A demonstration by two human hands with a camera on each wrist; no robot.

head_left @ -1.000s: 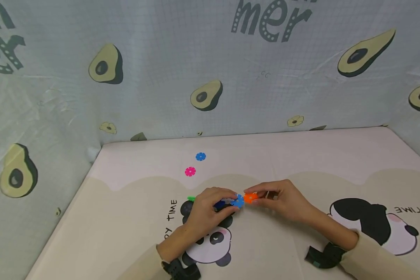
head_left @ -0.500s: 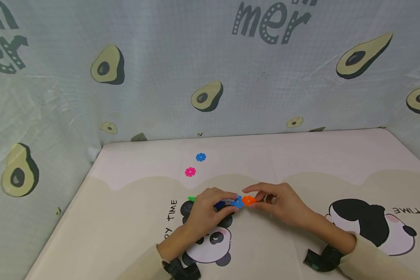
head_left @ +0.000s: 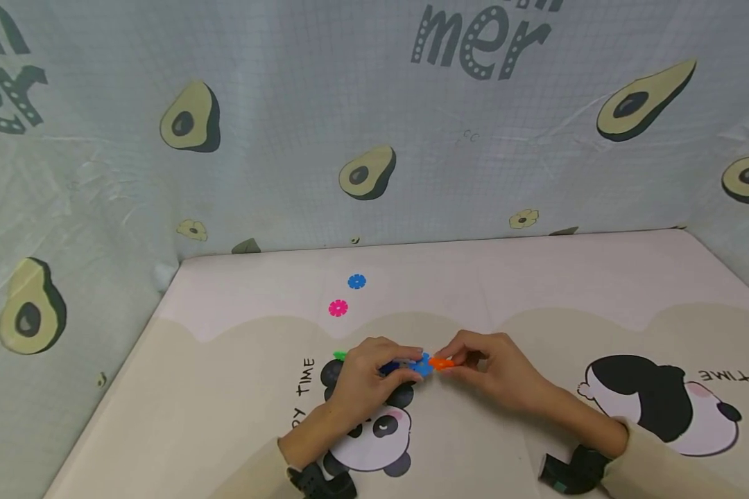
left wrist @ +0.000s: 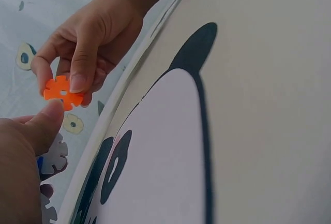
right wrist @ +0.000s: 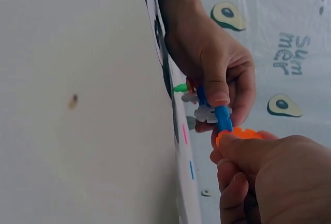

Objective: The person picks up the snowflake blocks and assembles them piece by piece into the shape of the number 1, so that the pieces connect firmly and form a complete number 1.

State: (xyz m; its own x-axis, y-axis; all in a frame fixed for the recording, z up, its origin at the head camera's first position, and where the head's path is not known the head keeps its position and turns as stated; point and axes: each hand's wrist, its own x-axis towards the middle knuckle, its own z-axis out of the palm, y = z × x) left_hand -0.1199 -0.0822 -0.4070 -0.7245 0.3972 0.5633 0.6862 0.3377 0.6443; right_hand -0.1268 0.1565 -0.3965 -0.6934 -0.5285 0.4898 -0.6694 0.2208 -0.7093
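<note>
My left hand (head_left: 365,381) grips a short chain of notched snowflake discs, fingers and thumb closed on it. Its right end is a blue disc (head_left: 422,365); in the right wrist view a grey disc (right wrist: 205,113) and a green disc (right wrist: 181,88) show farther along, partly covered by the fingers. Between thumb and fingers, my right hand (head_left: 502,367) pinches an orange snowflake disc (left wrist: 53,88). The orange disc's edge meets the blue disc's edge, the two turned at an angle to each other.
A pink disc (head_left: 338,308) and another blue disc (head_left: 356,281) lie flat on the tabletop (head_left: 237,388) beyond the left hand. Printed pandas decorate the cloth. A curtain with avocado prints (head_left: 367,172) hangs along the back and sides.
The right hand has shifted slightly left and down toward the left hand, and the orange disc has turned from face-on to nearly edge-on. The left hand has stayed about still.
</note>
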